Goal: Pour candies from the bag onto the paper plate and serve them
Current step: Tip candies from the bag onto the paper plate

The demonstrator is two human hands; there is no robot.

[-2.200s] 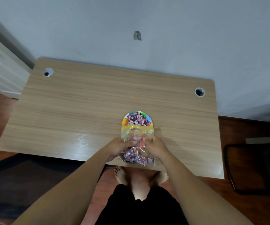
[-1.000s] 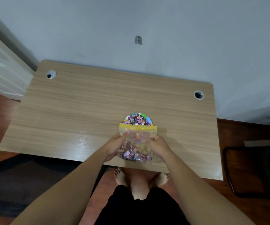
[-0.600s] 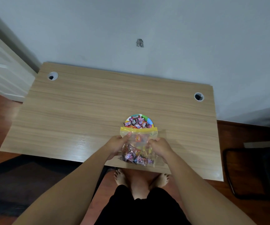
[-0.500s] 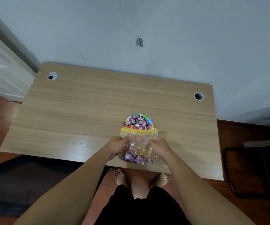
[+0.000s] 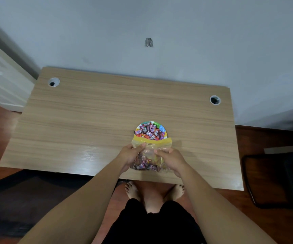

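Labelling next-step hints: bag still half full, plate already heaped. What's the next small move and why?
Probably lift the bag's rear end a little so the rest slides out. Both the left hand and right hand grip its sides, its yellow mouth sits at the near rim of the paper plate, and candies are piled there, while many remain in the bag's near end.

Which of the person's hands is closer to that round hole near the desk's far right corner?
Right. The right hand holds the candy bag on the hole's side; the left hand holds the bag's opposite side, farther away.
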